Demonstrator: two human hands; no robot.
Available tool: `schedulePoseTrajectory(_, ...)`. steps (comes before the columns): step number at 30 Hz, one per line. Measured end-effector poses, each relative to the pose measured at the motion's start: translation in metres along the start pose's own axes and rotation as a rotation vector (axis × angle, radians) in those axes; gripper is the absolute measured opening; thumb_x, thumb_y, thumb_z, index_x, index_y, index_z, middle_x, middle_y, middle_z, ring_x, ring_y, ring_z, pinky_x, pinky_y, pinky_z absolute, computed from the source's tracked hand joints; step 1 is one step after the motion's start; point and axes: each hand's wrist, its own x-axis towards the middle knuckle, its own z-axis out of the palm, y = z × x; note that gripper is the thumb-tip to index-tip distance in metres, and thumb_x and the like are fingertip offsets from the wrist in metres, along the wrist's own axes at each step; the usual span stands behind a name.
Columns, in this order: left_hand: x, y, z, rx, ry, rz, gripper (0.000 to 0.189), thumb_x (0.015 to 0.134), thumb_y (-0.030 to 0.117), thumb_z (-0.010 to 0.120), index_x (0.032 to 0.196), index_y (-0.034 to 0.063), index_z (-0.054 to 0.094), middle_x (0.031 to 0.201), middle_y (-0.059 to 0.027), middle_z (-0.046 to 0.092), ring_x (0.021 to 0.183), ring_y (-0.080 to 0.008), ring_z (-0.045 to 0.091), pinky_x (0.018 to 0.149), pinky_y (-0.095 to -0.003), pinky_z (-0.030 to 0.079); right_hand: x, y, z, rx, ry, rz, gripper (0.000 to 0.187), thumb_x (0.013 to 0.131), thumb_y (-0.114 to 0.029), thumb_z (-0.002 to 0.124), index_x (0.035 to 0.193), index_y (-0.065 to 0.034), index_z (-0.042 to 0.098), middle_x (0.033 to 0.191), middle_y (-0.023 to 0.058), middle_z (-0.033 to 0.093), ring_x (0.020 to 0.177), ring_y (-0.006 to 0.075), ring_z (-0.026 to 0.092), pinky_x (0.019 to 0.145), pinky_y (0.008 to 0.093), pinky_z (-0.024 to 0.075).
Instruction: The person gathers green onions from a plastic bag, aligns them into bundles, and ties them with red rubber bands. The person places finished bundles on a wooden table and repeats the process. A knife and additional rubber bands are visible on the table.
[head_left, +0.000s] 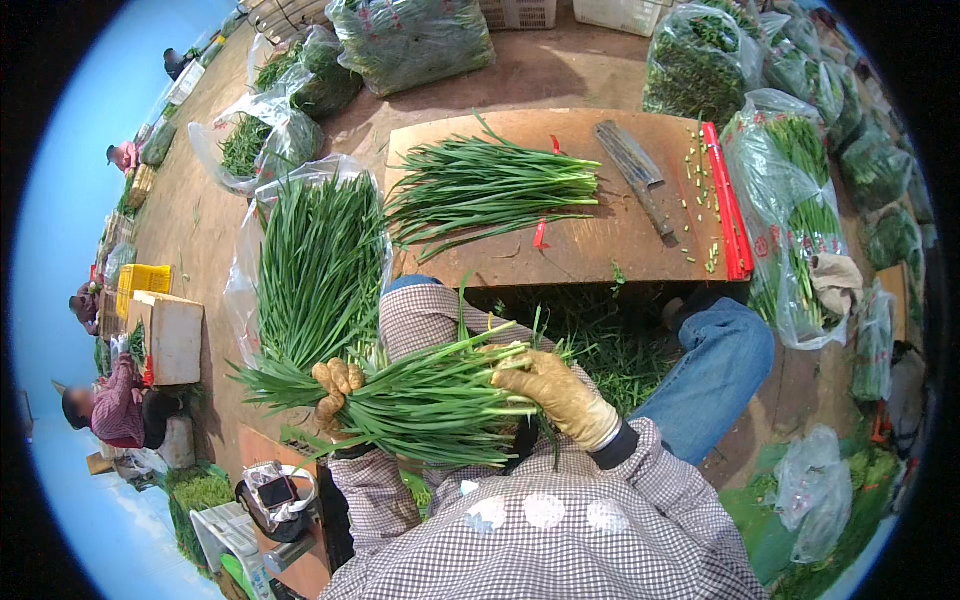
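Note:
My left hand (337, 386), in a tan glove, grips the leafy part of a bunch of green garlic chives (427, 401) over my lap. At the pale stem ends of that bunch, my gloved right hand (559, 390) has its thumb and fingers closed on some stems. More garlic chives (502, 180) lie on the wooden board (480, 266) in front of me, with red ties (541, 233) beside and under them. To their right rests a cleaver (630, 169) with a worn blade. Red strips (726, 202) lie along the board's right edge, near cut stem bits (701, 176).
An open plastic bag of chives (319, 262) stands left of the board; a filled clear bag (787, 217) lies right. Trimmings (607, 337) cover the ground beneath my knees. Behind my left elbow is a small stand with a device (276, 491). A person (120, 409) sits far left.

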Motion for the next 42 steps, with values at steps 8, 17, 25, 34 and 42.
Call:
schedulePoseTrajectory(8, -0.005, -0.003, -0.002, -0.114, 0.084, 0.062, 0.017, 0.088, -0.001, 0.059, 0.086, 0.0049, 0.043, 0.093, -0.0095, 0.049, 0.102, -0.0256, 0.058, 0.100, -0.0453, 0.055, -0.023, 0.004, -0.073, -0.128, -0.032, -0.035, 0.033, 0.100, -0.033, 0.062, 0.104, -0.0012, 0.070, 0.105, 0.0113, 0.070, 0.102, 0.0272, 0.067, 0.095, 0.0380, 0.0531)
schedulePoseTrajectory(17, 0.007, -0.004, 0.005, -0.099, -0.021, 0.008, 0.012, 0.092, 0.000, 0.055, 0.088, 0.0033, 0.045, 0.097, -0.0112, 0.053, 0.108, -0.0267, 0.059, 0.102, -0.0477, 0.055, 0.018, -0.006, -0.006, -0.767, 0.101, -0.453, 0.021, 0.091, -0.018, 0.072, 0.107, -0.0040, 0.069, 0.112, 0.0089, 0.069, 0.112, 0.0238, 0.063, 0.098, 0.0378, 0.0493)
schedulePoseTrajectory(25, 0.000, -0.009, 0.000, -0.132, 0.036, 0.055, 0.016, 0.088, 0.001, 0.060, 0.086, 0.0059, 0.045, 0.095, -0.0103, 0.053, 0.103, -0.0266, 0.058, 0.099, -0.0416, 0.054, 0.012, -0.007, -0.007, -0.266, 0.209, -0.379, 0.019, 0.097, -0.014, 0.066, 0.108, 0.0008, 0.067, 0.111, 0.0080, 0.068, 0.095, 0.0159, 0.067, 0.084, 0.0286, 0.0544)
schedulePoseTrajectory(34, -0.001, -0.009, -0.010, -0.167, 0.045, 0.063, 0.014, 0.089, 0.000, 0.057, 0.086, 0.0048, 0.044, 0.095, -0.0111, 0.051, 0.106, -0.0267, 0.057, 0.103, -0.0443, 0.055, -0.013, -0.021, -0.093, -1.600, 0.378, -0.120, 0.027, 0.089, -0.018, 0.072, 0.113, -0.0046, 0.071, 0.123, 0.0155, 0.068, 0.111, 0.0334, 0.065, 0.095, 0.0429, 0.0512)
schedulePoseTrajectory(42, -0.002, -0.008, -0.012, -0.201, 0.009, 0.033, 0.014, 0.090, 0.001, 0.057, 0.086, 0.0051, 0.043, 0.094, -0.0100, 0.051, 0.103, -0.0260, 0.057, 0.101, -0.0449, 0.056, 0.037, -0.013, -0.020, -0.229, 0.216, -0.294, 0.025, 0.100, -0.025, 0.062, 0.102, -0.0013, 0.072, 0.110, 0.0104, 0.071, 0.104, 0.0231, 0.066, 0.092, 0.0320, 0.0513)
